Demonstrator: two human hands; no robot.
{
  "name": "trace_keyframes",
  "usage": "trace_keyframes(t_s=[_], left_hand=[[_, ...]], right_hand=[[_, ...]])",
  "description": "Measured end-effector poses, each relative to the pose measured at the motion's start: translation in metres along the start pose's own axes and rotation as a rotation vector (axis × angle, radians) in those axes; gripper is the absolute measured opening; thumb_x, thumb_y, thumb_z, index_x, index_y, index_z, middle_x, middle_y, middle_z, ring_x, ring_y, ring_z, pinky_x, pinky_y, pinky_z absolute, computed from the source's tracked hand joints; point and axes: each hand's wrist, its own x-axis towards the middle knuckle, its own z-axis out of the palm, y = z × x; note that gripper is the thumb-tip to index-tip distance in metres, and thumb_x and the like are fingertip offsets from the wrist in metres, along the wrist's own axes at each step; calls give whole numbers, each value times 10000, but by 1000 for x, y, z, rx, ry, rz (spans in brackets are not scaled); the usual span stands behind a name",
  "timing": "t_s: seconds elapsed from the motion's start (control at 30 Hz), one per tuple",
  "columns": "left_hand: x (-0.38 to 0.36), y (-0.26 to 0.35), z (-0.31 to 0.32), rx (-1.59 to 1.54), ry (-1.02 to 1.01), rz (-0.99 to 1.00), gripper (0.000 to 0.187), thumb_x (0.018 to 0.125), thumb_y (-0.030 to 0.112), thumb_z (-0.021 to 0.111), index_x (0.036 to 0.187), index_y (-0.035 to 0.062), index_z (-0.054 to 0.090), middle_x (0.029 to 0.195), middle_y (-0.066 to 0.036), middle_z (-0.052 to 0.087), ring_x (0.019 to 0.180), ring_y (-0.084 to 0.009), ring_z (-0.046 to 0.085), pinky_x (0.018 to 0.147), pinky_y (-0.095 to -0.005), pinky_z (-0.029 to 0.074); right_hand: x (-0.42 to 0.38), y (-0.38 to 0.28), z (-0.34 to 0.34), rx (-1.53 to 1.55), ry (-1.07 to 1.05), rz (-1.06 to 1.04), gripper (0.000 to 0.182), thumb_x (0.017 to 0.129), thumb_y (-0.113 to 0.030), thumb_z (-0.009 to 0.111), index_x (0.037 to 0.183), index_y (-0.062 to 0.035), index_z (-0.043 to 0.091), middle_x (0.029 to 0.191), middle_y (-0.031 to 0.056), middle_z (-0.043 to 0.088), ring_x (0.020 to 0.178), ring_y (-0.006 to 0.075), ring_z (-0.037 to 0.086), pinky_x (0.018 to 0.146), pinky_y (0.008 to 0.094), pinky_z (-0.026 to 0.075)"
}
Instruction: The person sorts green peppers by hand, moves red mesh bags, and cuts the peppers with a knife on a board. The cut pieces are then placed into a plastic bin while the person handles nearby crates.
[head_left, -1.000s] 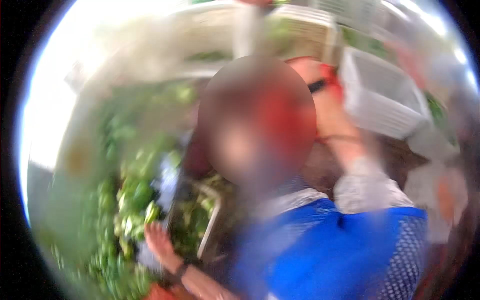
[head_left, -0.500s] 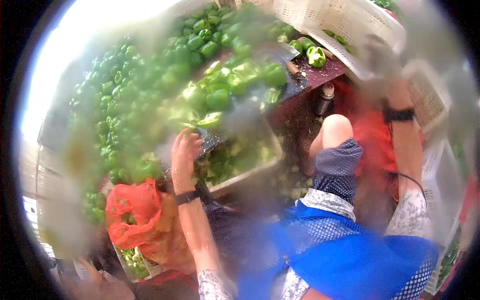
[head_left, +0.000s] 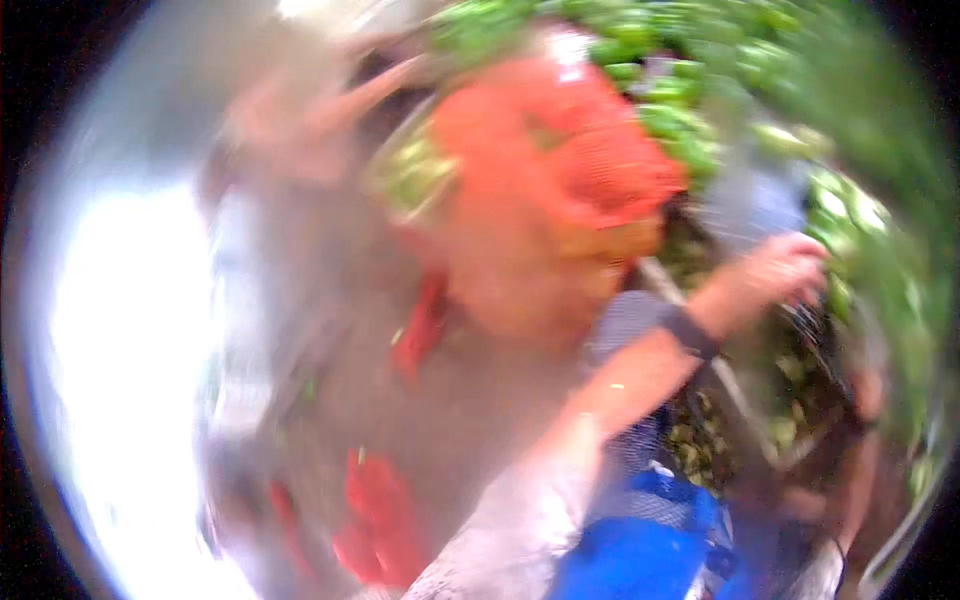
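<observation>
My left hand [head_left: 785, 268], with a dark band at its wrist, is beside the green peppers [head_left: 845, 215] at the right of the view. Its fingers are bent and smeared, and what they touch cannot be made out. Below it a pale-edged crate [head_left: 740, 400] holds green scraps. My right hand [head_left: 868, 392] is a faint blur near the right edge, beyond the crate, its fingers unclear. A red mesh bag [head_left: 560, 150] stands left of my left hand.
Another person's bare limbs [head_left: 320, 120] show blurred at the upper left, near a container of pale green pieces [head_left: 415, 175]. Red cloth or netting [head_left: 380, 520] lies on the floor at the lower left. Blue material [head_left: 630, 540] covers my lap.
The view has swung left, so the red mesh bag and peppers now appear farther right and higher. My right hand has moved from beside the white crates to near the pepper pile.
</observation>
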Motion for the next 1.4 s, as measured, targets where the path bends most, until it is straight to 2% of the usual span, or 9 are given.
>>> trace_keyframes(t_s=[0.1, 0.17, 0.27, 0.3, 0.43, 0.6, 0.7, 1.0, 1.4], left_hand=[[8, 4, -1, 271, 170, 110, 262, 834, 152, 571, 1030, -18, 609, 857, -90, 652, 754, -162, 631, 656, -297, 512], [-4, 31, -1, 346, 229, 207, 193, 798, 131, 572, 893, -23, 636, 751, -107, 646, 674, -174, 609, 600, -331, 496], [-11, 25, -2, 296, 300, 371, 210, 749, 144, 563, 818, -38, 642, 683, -122, 644, 604, -200, 586, 561, -383, 477], [-10, 18, -10, 272, 327, 388, 226, 741, 153, 563, 831, -39, 640, 693, -119, 649, 605, -209, 587, 569, -387, 476], [-52, 17, 4, 105, 353, 317, 232, 777, 161, 561, 898, -11, 658, 757, -68, 671, 650, -217, 610, 643, -339, 498], [71, -83, -43, -145, 290, 731, 265, 864, 180, 541, 1045, -4, 601, 971, -81, 627, 903, -200, 581, 830, -311, 461], [59, -97, -62, 634, 325, 638, 363, 937, 264, 492, 1148, -31, 492, 1085, -139, 559, 1036, -247, 512, 929, -356, 404], [-4, -10, -22, 407, 449, 386, 520, 853, 246, 540, 1256, -63, 425, 1208, -268, 502, 1109, -381, 503, 935, -410, 419], [28, -30, -26, 339, 304, 403, 515, 845, 327, 571, 1232, 23, 419, 1082, -211, 555, 1047, -294, 526, 916, -379, 420]], right_hand=[[28, 124, 35, -389, -180, -187, 313, 904, -142, 493, 1202, -56, 541, 1265, 101, 494, 1179, 279, 431, 1016, 363, 331], [57, 230, 77, -1069, -244, -712, 342, 928, -116, 447, 1261, -57, 496, 1385, 77, 413, 1292, 261, 333, 1115, 356, 248], [69, 91, 32, -229, -314, 149, 407, 931, -144, 525, 1290, 32, 446, 1290, 158, 492, 1159, 217, 453, 1013, 319, 354], [75, 56, 34, -104, -206, 197, 400, 931, -141, 520, 1286, 30, 451, 1294, 157, 489, 1168, 226, 452, 1013, 327, 355], [45, -9, 15, 43, -21, -358, 373, 934, -132, 502, 1271, 26, 471, 1312, 156, 478, 1200, 262, 444, 1009, 359, 361], [73, -40, 37, -4, 79, -819, 345, 938, -120, 479, 1252, 20, 497, 1333, 154, 465, 1240, 308, 435, 1005, 400, 368], [65, -37, 55, 164, -15, -662, 329, 941, -105, 466, 1239, 30, 506, 1339, 157, 469, 1245, 286, 437, 1031, 400, 344], [83, 19, 78, 719, -140, -234, 449, 976, -176, 422, 1371, 30, 371, 1426, 138, 376, 1282, 230, 379, 1033, 358, 327], [78, -26, 50, 881, -263, -35, 576, 913, -181, 562, 1396, 14, 317, 1391, 111, 386, 1195, 210, 440, 970, 336, 396]])
